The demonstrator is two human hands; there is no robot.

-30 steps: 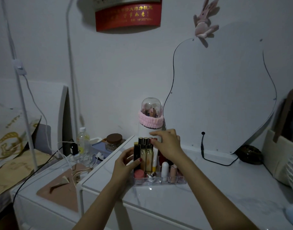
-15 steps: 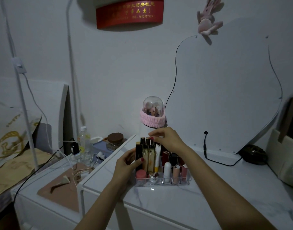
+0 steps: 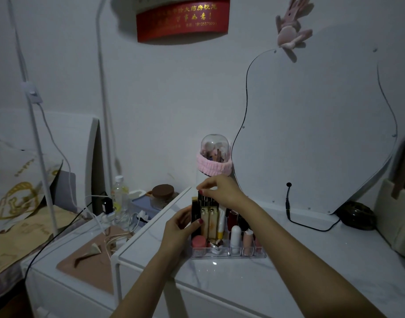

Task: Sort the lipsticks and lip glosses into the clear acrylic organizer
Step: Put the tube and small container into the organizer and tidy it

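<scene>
The clear acrylic organizer [image 3: 229,254] stands on the white marble-top table, filled with several upright lipsticks and lip glosses. My left hand [image 3: 177,228] grips a tall black and gold lipstick [image 3: 195,213] at the organizer's left end. My right hand [image 3: 222,191] reaches over the back row and pinches the dark cap of a lip gloss tube [image 3: 202,196]. A white tube [image 3: 235,236] and pink tubes [image 3: 248,239] stand in the front row, with a round pink pot [image 3: 198,242] at the front left.
Behind the organizer stands a domed container with a pink band [image 3: 214,157] and a curved mirror [image 3: 311,125] with a black cable [image 3: 288,203]. A lower white cabinet [image 3: 66,288] to the left carries a bottle, cables and a brown mat. A dark round object [image 3: 357,215] sits at right.
My right hand has shifted left along the back row to the leftmost tall tubes. My left hand stays at the organizer's left end on the black lipstick.
</scene>
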